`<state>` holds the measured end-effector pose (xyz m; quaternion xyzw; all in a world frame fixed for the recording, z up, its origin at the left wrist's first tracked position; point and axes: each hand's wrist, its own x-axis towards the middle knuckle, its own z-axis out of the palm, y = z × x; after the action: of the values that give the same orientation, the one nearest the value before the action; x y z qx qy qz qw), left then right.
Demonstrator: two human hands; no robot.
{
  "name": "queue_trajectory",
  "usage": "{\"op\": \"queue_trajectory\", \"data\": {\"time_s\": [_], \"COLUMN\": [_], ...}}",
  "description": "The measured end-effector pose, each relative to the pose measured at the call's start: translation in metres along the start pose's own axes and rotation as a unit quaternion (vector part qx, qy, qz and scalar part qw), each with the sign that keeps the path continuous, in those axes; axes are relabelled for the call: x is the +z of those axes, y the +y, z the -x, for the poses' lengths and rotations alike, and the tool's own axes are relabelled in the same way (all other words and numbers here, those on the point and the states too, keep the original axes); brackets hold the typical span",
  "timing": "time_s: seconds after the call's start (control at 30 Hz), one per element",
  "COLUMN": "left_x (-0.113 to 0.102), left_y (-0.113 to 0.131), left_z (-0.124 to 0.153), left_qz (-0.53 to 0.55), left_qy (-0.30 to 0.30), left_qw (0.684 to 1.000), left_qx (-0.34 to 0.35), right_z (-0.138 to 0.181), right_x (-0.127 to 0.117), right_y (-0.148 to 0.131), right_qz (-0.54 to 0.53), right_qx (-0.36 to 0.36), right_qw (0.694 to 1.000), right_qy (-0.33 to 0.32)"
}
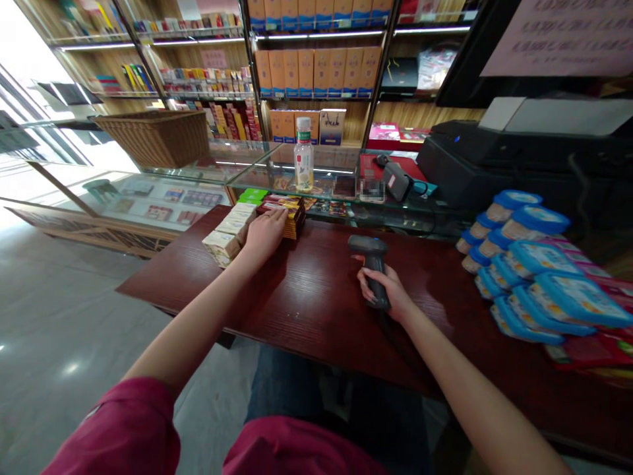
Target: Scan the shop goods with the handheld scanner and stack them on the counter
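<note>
On the dark red desk (316,284), a stack of red-and-yellow packs (295,225) sits beside a row of cream-coloured boxes (223,244), with the left hand (270,231) laid over the stack, though whether its fingers grip anything cannot be told. The right hand (388,290) is wrapped around the handle of a dark handheld scanner (368,246), well apart from the packs. Blue-lidded containers (531,290) are piled at the right, and a bottle (303,161) stands upright beyond the stack.
</note>
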<state>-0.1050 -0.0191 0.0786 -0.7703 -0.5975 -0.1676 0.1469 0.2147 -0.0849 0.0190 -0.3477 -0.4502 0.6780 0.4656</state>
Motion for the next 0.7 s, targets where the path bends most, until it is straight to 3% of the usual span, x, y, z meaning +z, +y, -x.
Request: {"op": "queue_trajectory", "data": {"time_s": [0.17,0.3,0.43,0.57,0.7], "left_x": [0.008,0.012,0.017,0.011,0.002], "left_y": [0.006,0.041,0.126,0.238,0.332], "left_z": [-0.003,-0.009,-0.013,-0.011,-0.018], "left_qz": [-0.007,0.057,0.183,0.306,0.361], "left_qy": [0.004,0.065,0.055,0.02,0.01], "left_qw": [1.0,0.996,0.97,0.897,0.848], "left_qx": [-0.014,-0.008,0.154,0.319,0.389], "right_z": [0.011,0.031,0.067,0.119,0.169], "right_x": [0.001,-0.006,-0.018,-0.029,-0.044], "right_y": [-0.013,-0.023,-0.029,-0.032,-0.028], "right_qz": [0.023,0.046,0.052,0.045,0.043], "right_qx": [-0.076,-0.177,-0.241,-0.276,-0.286], "right_qw": [0.995,0.969,0.934,0.895,0.856], "right_qy": [0.061,0.164,0.257,0.347,0.428]}}
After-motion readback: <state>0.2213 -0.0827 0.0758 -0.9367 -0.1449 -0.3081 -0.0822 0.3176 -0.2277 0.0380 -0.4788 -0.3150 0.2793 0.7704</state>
